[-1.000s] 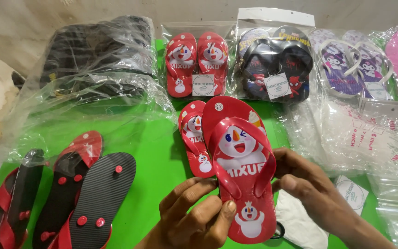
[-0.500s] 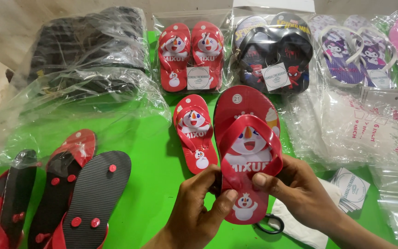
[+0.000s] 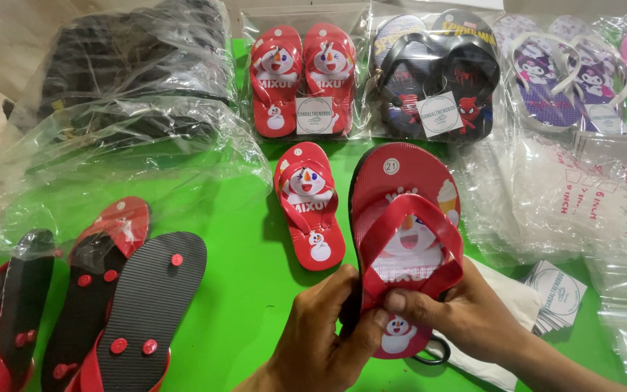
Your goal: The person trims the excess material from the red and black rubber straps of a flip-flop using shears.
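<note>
Pinching the red sandal at its heel, my left hand and right hand pointed its long axis away, toe farthest; both sat equally near.

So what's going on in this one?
A person holds a red flip-flop over a green table, left hand and right hand both gripping its heel end. Its smaller-looking mate lies just left of it. Bagged pairs line the far edge; black-soled sandals lie upside down at left.

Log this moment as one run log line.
left hand: grips red sandal heel | right hand: pinches its strap | matching sandal: on green table
</note>
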